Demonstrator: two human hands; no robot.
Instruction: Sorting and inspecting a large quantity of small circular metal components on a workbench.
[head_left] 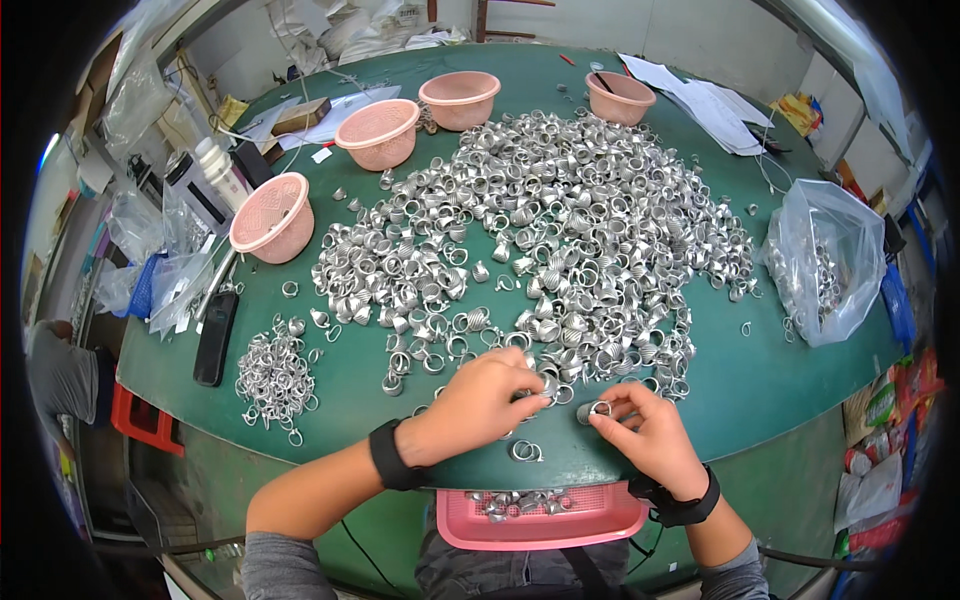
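Silvery metal rings with ribbed bands lie in a large heap [590,220] across the table. My left hand [478,402] is closed at the heap's near edge, thumb and fingers pinched at a metal ring [549,384]; the fingers partly hide it. To its right, my right hand [645,432] grips another metal ring [597,410] between thumb and fingers, close above the tabletop. A few loose rings [525,451] lie between the hands, by the table's front edge. Below that edge, a pink basket [590,530] at my lap contains several rings.
A smaller pile of thin rings [277,375] lies at left, beside a black phone [215,340]. Pink bowls [272,220] stand along the heap's left and far sides. At right is a clear plastic bag [850,270] with rings inside. Papers [700,105] lie at the back of the green table [780,375].
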